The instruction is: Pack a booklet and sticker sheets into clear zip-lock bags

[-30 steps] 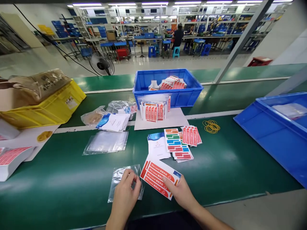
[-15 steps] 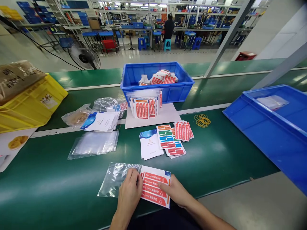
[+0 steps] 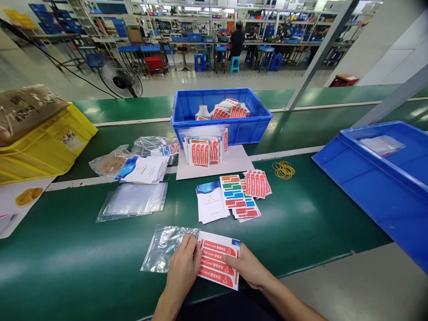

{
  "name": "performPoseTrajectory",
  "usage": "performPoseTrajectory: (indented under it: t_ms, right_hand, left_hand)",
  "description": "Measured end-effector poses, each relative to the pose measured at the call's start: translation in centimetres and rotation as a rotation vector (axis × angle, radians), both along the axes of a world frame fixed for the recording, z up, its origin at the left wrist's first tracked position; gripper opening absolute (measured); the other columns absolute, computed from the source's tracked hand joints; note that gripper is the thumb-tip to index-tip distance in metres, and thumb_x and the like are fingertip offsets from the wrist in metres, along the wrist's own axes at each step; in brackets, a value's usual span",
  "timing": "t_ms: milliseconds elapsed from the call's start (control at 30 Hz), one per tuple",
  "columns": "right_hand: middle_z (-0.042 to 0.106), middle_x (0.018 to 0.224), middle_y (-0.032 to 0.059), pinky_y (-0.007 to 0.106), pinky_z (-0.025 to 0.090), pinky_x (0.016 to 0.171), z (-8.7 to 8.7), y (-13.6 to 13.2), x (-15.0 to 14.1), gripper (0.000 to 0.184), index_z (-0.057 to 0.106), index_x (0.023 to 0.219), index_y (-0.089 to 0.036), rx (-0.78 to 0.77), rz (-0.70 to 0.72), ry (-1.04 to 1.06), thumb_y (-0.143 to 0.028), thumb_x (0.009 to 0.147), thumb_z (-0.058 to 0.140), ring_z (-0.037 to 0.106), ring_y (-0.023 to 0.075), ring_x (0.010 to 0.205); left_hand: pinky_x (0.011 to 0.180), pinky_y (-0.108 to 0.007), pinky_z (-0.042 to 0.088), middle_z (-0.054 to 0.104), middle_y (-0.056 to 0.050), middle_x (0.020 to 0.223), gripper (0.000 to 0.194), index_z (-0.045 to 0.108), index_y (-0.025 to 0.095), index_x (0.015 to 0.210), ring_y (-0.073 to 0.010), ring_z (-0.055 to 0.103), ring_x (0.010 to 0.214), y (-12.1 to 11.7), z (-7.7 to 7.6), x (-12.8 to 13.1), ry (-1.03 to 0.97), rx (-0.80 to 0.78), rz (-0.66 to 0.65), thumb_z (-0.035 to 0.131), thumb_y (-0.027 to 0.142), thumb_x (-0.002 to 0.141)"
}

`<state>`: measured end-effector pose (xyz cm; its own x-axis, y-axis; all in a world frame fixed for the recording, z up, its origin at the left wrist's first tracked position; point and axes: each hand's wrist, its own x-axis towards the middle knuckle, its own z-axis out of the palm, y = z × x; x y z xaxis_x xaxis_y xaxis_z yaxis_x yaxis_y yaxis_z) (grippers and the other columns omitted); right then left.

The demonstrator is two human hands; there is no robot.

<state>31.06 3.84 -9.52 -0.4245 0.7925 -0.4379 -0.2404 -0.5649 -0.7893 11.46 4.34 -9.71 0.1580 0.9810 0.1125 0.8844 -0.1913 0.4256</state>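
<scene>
My right hand (image 3: 251, 266) grips the right side of a small stack with a red-and-white sticker sheet (image 3: 216, 271) on top, thumb across its face. Beneath the sheet, a blue corner of another printed piece shows. My left hand (image 3: 184, 261) is closed on the edge of a clear plastic bag (image 3: 158, 249), which lies flat to the left. The sheet's left edge meets the bag's mouth under my left fingers; how far it is inside is hidden. Beyond my hands are a pile of white-and-blue booklets (image 3: 212, 207), multicoloured sticker sheets (image 3: 233, 192) and red sticker sheets (image 3: 257, 183).
A blue bin (image 3: 220, 104) holds packed sets, with more standing before it on a white board (image 3: 214, 173). Clear bags (image 3: 133, 203) and booklets (image 3: 147, 169) lie left. Yellow rubber bands (image 3: 283, 170) lie right, near another blue bin (image 3: 374, 174). A yellow crate (image 3: 50, 142) stands far left.
The whole scene has shifted slightly in the view. My hands, the sticker sheet and the bag keep nearly the same arrangement.
</scene>
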Motion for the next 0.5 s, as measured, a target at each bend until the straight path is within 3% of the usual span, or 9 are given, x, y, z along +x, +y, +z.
performPoseTrajectory:
  t_ms: [233, 500]
  right_hand:
    - [0.071, 0.091, 0.0103, 0.044, 0.050, 0.081, 0.40, -0.20, 0.24, 0.043, 0.062, 0.098, -0.012, -0.027, -0.032, -0.020, -0.042, 0.068, 0.075, 0.067, 0.0258, 0.081]
    - [0.071, 0.087, 0.0090, 0.044, 0.049, 0.084, 0.28, -0.21, -0.60, 0.045, 0.065, 0.098, -0.012, -0.056, -0.040, 0.083, -0.040, 0.066, 0.077, 0.067, 0.0253, 0.080]
  left_hand:
    - [0.055, -0.025, 0.040, 0.053, -0.002, 0.080, 0.014, 0.044, 0.022, 0.079, -0.0159, 0.057, 0.069, -0.12, -0.16, 0.19, 0.025, 0.075, 0.064, 0.038, 0.023, 0.091]
    - [0.064, -0.025, 0.043, 0.055, -0.003, 0.086, 0.013, 0.047, 0.021, 0.084, -0.0152, 0.057, 0.074, -0.30, -0.21, 0.00, -0.008, 0.075, -0.062, 0.037, 0.020, 0.091]
